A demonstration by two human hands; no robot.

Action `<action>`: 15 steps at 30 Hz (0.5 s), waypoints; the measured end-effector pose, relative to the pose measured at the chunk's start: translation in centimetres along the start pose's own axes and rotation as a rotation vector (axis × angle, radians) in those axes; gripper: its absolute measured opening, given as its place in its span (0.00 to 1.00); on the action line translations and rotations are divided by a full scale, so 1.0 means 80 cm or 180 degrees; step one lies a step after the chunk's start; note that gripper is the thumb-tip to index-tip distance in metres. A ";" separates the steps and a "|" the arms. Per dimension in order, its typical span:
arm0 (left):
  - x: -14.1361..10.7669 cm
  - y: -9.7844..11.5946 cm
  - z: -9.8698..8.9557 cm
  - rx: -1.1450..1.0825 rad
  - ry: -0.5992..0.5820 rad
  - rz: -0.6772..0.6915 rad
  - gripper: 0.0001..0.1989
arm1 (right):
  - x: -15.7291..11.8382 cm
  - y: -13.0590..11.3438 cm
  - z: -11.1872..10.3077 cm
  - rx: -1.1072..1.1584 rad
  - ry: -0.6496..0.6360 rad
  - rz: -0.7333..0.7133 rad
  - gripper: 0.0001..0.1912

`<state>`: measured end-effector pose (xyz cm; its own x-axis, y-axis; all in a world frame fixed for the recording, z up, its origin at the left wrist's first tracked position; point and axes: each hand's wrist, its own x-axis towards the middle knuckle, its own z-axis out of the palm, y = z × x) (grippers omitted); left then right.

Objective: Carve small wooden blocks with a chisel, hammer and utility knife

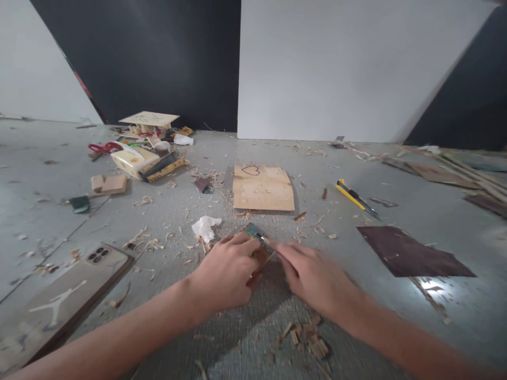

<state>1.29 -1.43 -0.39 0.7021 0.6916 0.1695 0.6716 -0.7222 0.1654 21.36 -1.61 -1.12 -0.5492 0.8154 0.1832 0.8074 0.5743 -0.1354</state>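
My left hand [232,269] is closed around a small flat piece [250,229] with a teal patterned face and a brownish part under my fingers. A small shiny spot shows on it, too little to name. My right hand [307,269] meets the right edge of this piece with its fingers together. It is slightly blurred, and whatever it grips is hidden. Just beyond both hands lies a thin wooden board [263,190] with a heart drawn on it. A crumpled white tissue [206,228] is left of the piece.
A yellow utility knife [352,198] and a dark brown sandpaper sheet [412,253] lie to the right. A phone [79,301] rests at the left. Behind it are a wooden block [109,184], a tissue pack [134,160] and red-handled scissors [103,149]. Wood shavings [307,338] litter the surface.
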 end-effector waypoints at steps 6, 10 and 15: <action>0.000 -0.007 0.001 -0.0038 0.0059 0.0001 0.11 | 0.006 0.000 0.006 0.0340 0.0126 0.0101 0.19; 0.000 -0.014 -0.004 -0.0119 0.0000 0.0069 0.11 | 0.007 0.009 0.007 0.0462 0.0210 0.0124 0.20; -0.001 -0.018 -0.008 -0.0252 0.0062 0.0123 0.09 | 0.008 0.024 -0.002 0.0807 0.0632 0.0147 0.19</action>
<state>0.11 -0.44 -0.01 0.7219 0.6636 0.1960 0.6226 -0.7466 0.2344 22.63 -0.02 -1.08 -0.4402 0.8250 0.3542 0.7373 0.5573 -0.3818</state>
